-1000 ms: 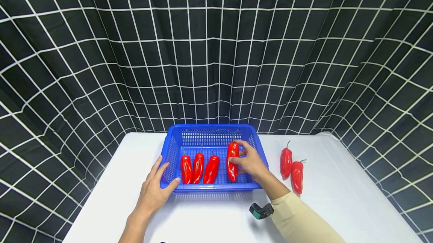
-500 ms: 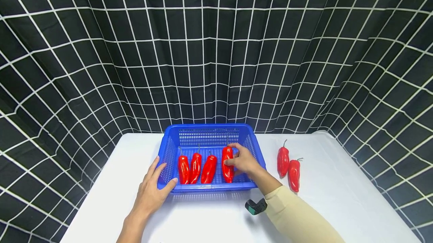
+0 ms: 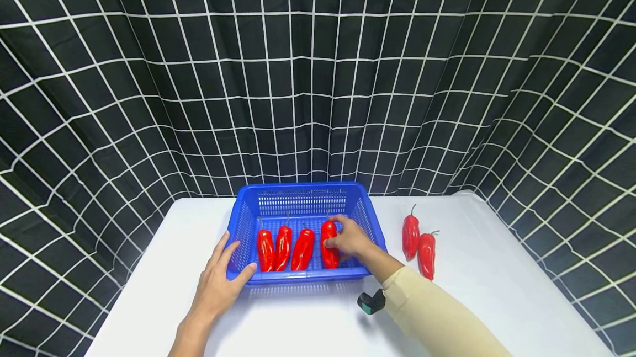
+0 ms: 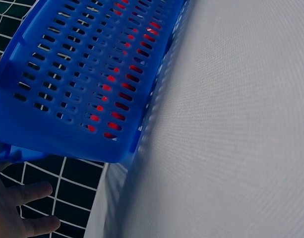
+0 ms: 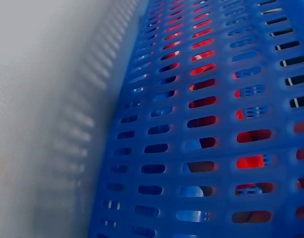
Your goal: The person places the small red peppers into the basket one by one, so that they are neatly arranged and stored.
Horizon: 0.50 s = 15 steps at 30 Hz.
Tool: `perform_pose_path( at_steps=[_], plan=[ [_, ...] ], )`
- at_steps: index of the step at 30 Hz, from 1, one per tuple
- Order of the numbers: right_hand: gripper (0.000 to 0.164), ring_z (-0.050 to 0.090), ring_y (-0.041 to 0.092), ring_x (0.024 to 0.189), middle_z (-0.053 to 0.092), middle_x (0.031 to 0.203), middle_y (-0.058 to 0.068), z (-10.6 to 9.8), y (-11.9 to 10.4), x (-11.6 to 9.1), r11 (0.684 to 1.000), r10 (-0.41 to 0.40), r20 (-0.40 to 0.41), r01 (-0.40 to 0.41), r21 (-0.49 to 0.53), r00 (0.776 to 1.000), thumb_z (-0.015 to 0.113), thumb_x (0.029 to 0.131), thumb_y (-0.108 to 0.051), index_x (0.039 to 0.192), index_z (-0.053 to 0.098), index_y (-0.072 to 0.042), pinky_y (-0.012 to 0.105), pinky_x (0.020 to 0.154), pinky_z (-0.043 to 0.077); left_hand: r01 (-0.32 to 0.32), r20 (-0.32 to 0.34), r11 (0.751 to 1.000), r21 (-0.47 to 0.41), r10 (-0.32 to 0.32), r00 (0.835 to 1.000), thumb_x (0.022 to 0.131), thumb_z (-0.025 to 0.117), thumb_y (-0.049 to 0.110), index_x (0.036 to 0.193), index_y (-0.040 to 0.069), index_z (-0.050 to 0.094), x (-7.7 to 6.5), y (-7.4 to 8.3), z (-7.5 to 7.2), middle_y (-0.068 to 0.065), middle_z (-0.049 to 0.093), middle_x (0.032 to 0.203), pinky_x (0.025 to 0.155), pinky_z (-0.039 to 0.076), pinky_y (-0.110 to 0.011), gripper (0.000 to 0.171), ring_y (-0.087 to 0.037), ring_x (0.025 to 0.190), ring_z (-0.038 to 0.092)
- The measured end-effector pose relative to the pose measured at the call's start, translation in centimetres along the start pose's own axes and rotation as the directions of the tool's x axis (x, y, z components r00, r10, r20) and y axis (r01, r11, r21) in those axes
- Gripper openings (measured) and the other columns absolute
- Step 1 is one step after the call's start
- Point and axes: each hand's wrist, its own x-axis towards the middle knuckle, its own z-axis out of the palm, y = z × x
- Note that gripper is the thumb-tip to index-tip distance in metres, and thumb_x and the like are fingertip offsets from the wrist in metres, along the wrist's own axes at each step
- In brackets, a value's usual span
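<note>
Near its front left corner, my left hand touches the blue plastic basket, fingers spread and thumb at the front rim. Inside the basket, my right hand pinches a long red pepper between thumb and fingers. That pepper stands lengthwise, stem toward the back. To its left lie three more red peppers side by side. The left wrist view shows spread fingers beyond the basket's slotted wall. In the right wrist view, the basket wall hides the right hand; red shows through its slots.
Two more red peppers lie on the white table, right of the basket. A black strap-like object hangs at the right wrist. Behind the table rises a black curtain with a white grid.
The right hand has lowered its pepper toward the basket floor and shifted it slightly toward the other peppers. The left hand stays at the corner. The head view has turned a little right.
</note>
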Motion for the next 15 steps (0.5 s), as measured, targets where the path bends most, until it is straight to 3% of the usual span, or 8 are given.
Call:
perform_pose_path(
  at_steps=[7,11,15],
  plan=[
    [0.065,0.064,0.028,0.069,0.057,0.099,0.020,0.54,-0.15,0.53,0.997,0.008,-0.013,-0.009,-0.081,1.000,0.077,0.075,0.005,0.133,0.052,-0.007,0.043,0.047,0.055,0.004,0.005,1.000,-0.002,-0.004,1.000,0.088,0.064,0.050,0.142,0.005,0.046,-0.02,-0.18,-0.06,-0.008,0.019,0.158,0.101,0.026,-0.066,0.072,-0.045,0.137,0.025],
    [0.066,0.065,0.029,0.067,0.055,0.107,0.023,0.79,-0.31,0.78,0.996,0.017,-0.016,-0.019,-0.085,1.000,0.077,0.074,0.007,0.133,0.052,-0.007,0.042,0.045,0.055,0.001,0.002,1.000,-0.005,-0.001,1.000,0.088,0.065,0.050,0.142,0.005,0.046,-0.01,-0.10,-0.09,-0.009,0.020,0.158,0.101,0.026,-0.067,0.072,-0.045,0.137,0.025],
    [0.064,0.065,0.030,0.069,0.054,0.105,0.023,0.88,-0.34,0.80,0.998,0.035,0.011,-0.034,-0.055,0.999,0.076,0.075,0.009,0.132,0.051,-0.005,0.045,0.048,0.056,0.003,0.002,1.000,-0.011,-0.003,1.000,0.088,0.065,0.049,0.141,0.005,0.046,0.00,0.14,-0.12,-0.009,0.020,0.158,0.101,0.026,-0.067,0.072,-0.045,0.137,0.025]
  ],
)
